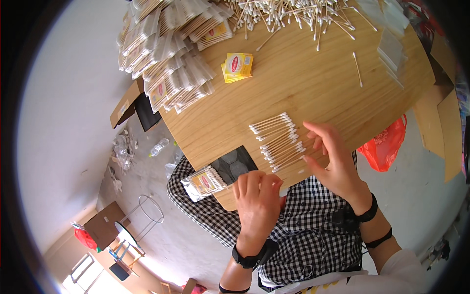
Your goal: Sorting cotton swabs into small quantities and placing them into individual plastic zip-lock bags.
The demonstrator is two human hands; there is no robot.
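Note:
My left hand [257, 198] grips a clear packet of cotton swabs [204, 182] with a yellow label, held at the near edge of the round wooden table [303, 83]. My right hand [333, 159] hovers with fingers spread at the right end of a row of loose cotton swabs [278, 141] laid side by side on the table; its fingertips touch or nearly touch them. A dark flat object [235, 164] lies under the packet by the table edge.
A big heap of filled swab packets [166, 49] covers the table's far left. Loose swabs [289, 14] are piled at the far edge, a stack of yellow label cards [238, 66] lies near them, clear empty bags [391, 46] at right. An orange bag [387, 144] sits on the floor.

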